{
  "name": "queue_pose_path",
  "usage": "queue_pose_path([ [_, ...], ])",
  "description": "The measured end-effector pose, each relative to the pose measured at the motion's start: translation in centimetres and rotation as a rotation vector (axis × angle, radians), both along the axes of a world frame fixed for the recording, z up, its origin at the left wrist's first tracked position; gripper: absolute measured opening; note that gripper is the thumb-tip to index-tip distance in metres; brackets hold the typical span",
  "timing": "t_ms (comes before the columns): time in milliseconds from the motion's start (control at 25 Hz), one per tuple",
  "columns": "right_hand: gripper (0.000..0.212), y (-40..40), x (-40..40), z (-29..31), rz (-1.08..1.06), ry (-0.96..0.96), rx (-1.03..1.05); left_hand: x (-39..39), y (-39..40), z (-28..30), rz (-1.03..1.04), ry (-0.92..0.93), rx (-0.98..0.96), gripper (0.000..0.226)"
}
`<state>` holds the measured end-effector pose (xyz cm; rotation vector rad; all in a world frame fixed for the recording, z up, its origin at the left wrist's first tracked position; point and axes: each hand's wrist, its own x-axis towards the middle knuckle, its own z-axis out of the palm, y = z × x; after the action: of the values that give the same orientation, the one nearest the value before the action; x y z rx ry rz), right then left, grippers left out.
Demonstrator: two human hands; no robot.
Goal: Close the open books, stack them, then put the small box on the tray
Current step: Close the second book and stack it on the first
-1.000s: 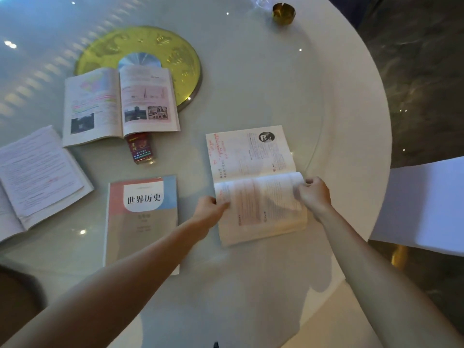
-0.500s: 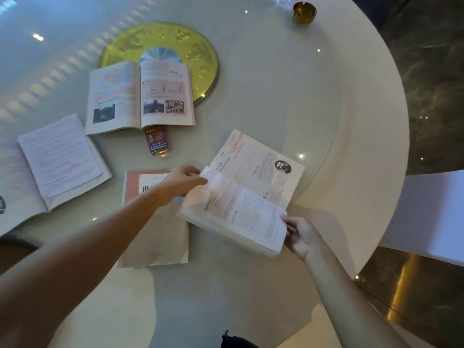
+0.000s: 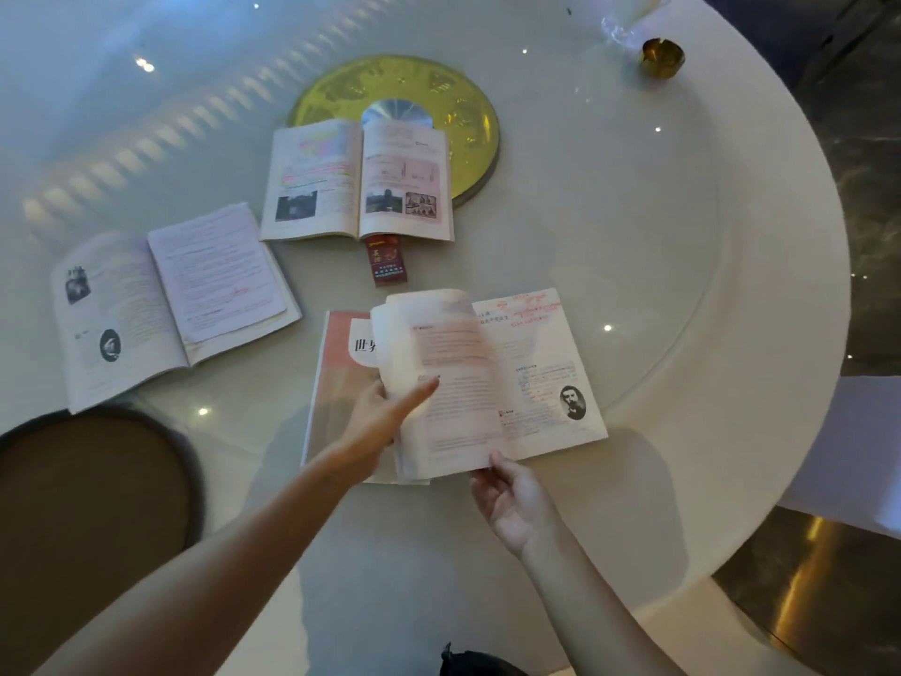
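An open book lies partly over a closed pink-covered book near the table's front. My left hand grips its blurred left pages, which stand lifted. My right hand pinches the book's lower edge. Two more open books lie farther off: one in the middle, one at the left. A small red box sits just below the middle book. A round brown tray is at the front left.
A gold disc sits at the centre of the round white table, partly under the middle book. A small gold dish stands at the far right. A white-draped chair is beyond the right edge.
The open book has slid left onto the closed pink book, and its left pages have swung up. The view has shifted, bringing the brown tray into sight.
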<state>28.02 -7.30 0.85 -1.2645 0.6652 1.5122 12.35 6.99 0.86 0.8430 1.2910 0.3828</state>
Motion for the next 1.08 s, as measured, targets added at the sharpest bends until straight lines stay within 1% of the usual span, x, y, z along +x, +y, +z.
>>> queue_pose_path([
  [80, 0.009, 0.1, -0.9, -0.3, 0.153, -0.061, -0.056, -1.2, -0.2, -1.0, 0.067, 0.053, 0.115, 0.036],
  [120, 0.01, 0.0, -0.7, -0.5, 0.246, -0.159, -0.107, -1.7, 0.1, -1.3, 0.088, 0.075, 0.142, 0.03],
  [160, 0.013, 0.0, 0.1, -0.7, 0.312, -0.32, -0.172, -2.1, 0.5, -1.4, 0.092, 0.085, 0.149, 0.028],
  [240, 0.019, 0.5, 3.0, -0.9, 0.39, -0.756, -0.308, -2.6, 1.4, -1.3, 0.07, 0.109, 0.153, 0.026],
  [280, 0.021, 0.8, 4.9, -0.7, 0.428, -0.924, -0.324, -2.7, 1.9, -1.4, 0.06, 0.12, 0.153, 0.026],
  [320, 0.021, 1.5, 6.5, -0.6, 0.47, -1.025, -0.303, -2.8, 2.3, -1.3, 0.064, 0.129, 0.155, 0.027],
  [360, 0.022, 2.1, 8.0, -0.6, 0.518, -1.074, -0.272, -2.9, 2.6, -1.3, 0.071, 0.134, 0.162, 0.027],
  [400, 0.024, 2.7, 9.4, -0.8, 0.569, -1.094, -0.264, -2.8, 2.8, -1.3, 0.078, 0.14, 0.171, 0.026],
  [480, 0.046, 3.4, 11.3, -1.8, 0.667, -1.118, -0.37, -2.6, 3.0, -1.5, 0.078, 0.159, 0.181, 0.025],
  [520, 0.055, 3.4, 11.8, -2.3, 0.687, -1.1, -0.441, -2.4, 2.9, -1.6, 0.074, 0.174, 0.182, 0.025],
  [560, 0.06, 3.4, 12.0, -2.7, 0.672, -1.056, -0.474, -2.3, 2.9, -1.7, 0.076, 0.194, 0.18, 0.027],
  [600, 0.061, 3.3, 12.1, -3.1, 0.636, -0.996, -0.461, -2.2, 2.8, -1.8, 0.09, 0.214, 0.175, 0.03],
  [640, 0.056, 3.0, 12.2, -3.5, 0.593, -0.935, -0.427, -2.2, 2.8, -1.8, 0.107, 0.226, 0.169, 0.031],
  [680, 0.044, 2.8, 12.3, -3.4, 0.564, -0.88, -0.391, -2.3, 2.8, -1.8, 0.125, 0.229, 0.165, 0.031],
  [720, 0.027, 2.7, 12.3, -3.0, 0.553, -0.842, -0.348, -2.5, 3.0, -1.7, 0.139, 0.223, 0.162, 0.032],
  [760, 0.01, 2.6, 12.4, -2.3, 0.57, -0.814, -0.302, -2.7, 3.1, -1.5, 0.144, 0.206, 0.158, 0.034],
  [800, 0.004, 2.5, 12.5, -1.6, 0.611, -0.795, -0.238, -2.8, 3.3, -1.1, 0.142, 0.175, 0.151, 0.034],
  [880, 0.012, 2.7, 12.2, 0.5, 0.688, -0.802, -0.079, -2.9, 3.8, 0.0, 0.134, 0.085, 0.136, 0.033],
  [920, 0.014, 2.8, 11.7, 1.8, 0.693, -0.823, -0.011, -2.9, 4.0, 0.7, 0.121, 0.047, 0.129, 0.032],
  [1000, 0.013, 3.2, 9.8, 3.9, 0.674, -0.872, 0.099, -2.8, 4.2, 2.3, 0.073, -0.005, 0.138, 0.032],
  [1080, 0.021, 3.9, 7.5, 5.6, 0.636, -0.857, 0.191, -2.1, 4.0, 3.5, 0.02, -0.049, 0.169, 0.031],
])
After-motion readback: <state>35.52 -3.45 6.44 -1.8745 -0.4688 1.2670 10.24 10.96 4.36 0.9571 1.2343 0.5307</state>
